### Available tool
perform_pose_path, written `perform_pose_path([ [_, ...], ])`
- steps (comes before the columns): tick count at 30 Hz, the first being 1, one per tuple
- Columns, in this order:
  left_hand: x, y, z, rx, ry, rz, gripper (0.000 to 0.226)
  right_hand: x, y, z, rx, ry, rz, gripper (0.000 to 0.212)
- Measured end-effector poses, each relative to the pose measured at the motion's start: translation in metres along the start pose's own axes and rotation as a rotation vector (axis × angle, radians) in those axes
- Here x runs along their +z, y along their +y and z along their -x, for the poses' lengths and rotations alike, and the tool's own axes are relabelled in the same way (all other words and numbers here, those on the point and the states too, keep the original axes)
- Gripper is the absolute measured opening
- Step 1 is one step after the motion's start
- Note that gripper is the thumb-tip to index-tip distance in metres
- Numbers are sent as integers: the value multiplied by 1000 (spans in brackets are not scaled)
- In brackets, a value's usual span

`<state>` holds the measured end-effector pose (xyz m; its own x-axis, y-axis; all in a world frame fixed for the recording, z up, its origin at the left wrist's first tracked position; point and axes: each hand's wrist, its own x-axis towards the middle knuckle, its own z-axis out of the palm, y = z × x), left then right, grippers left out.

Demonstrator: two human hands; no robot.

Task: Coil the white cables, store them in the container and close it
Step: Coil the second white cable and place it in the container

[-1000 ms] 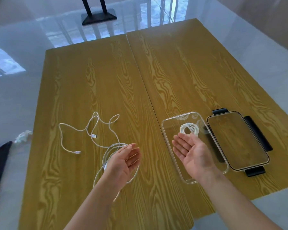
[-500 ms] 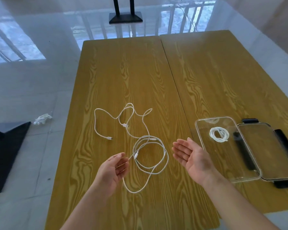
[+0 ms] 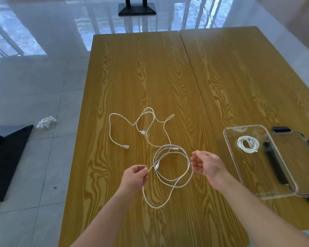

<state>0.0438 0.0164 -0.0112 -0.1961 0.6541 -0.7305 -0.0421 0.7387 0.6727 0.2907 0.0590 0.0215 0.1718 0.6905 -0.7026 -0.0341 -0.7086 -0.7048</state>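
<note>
A long white cable (image 3: 169,182) lies in loose loops on the wooden table (image 3: 132,77) in front of me. My left hand (image 3: 135,177) pinches a strand of it just left of its plug. At the loop's right edge, my right hand (image 3: 208,164) has its fingers curled and pinches the cable. More white cable (image 3: 111,129) sprawls uncoiled behind the loops, with two plugs showing. To the right stands the clear container (image 3: 228,154) with a coiled white cable (image 3: 247,144) inside. Its clear lid (image 3: 296,163) with black clasps lies against the container's right side.
The table's left edge drops to a tiled floor, where there is a black stand foot (image 3: 7,157) and a crumpled white cloth (image 3: 46,121). Another black stand base (image 3: 137,8) is beyond the far edge. A seam (image 3: 194,86) splits the two tabletops.
The view has swung left, away from the container. Both hands went from open, palms up, to curled on the looped cable, the left on a strand and the right on the loop's right edge.
</note>
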Motion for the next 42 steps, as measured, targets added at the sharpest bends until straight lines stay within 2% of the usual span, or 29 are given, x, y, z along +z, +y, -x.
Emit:
perform_pose_path([
  [3, 17, 2, -9, 151, 29, -326, 6, -2, 4, -8, 24, 20, 78, 16],
  [7, 40, 7, -22, 300, 43, -630, 21, -2, 8, -13, 39, 33, 142, 14],
  [10, 52, 12, -30, 336, 64, -797, 26, -5, 13, -18, 48, 41, 184, 13],
  [14, 59, 16, -37, 323, 79, -908, 15, -5, 19, -24, 78, 30, 249, 11],
  [18, 59, 18, -41, 308, 69, -905, 12, 0, 22, -28, 55, 26, 381, 13],
  [22, 53, 16, -39, 320, 21, -804, 7, 1, 28, -33, 24, 78, 555, 29],
  [24, 49, 15, -35, 336, 6, -755, 7, 0, 32, -36, 44, 64, 586, 23],
  [27, 47, 18, -28, 357, 0, -687, 6, 1, 35, -36, 60, 22, 539, 9],
  [32, 45, 21, -21, 343, 15, -606, 8, -2, 28, -24, 1, -65, 347, 12],
  [38, 38, 19, -19, 334, 25, -600, 7, -20, 14, 1, -135, -42, 171, 12],
  [42, 39, 20, -10, 349, -20, -599, 5, -21, -3, 17, -205, -70, 151, 14],
])
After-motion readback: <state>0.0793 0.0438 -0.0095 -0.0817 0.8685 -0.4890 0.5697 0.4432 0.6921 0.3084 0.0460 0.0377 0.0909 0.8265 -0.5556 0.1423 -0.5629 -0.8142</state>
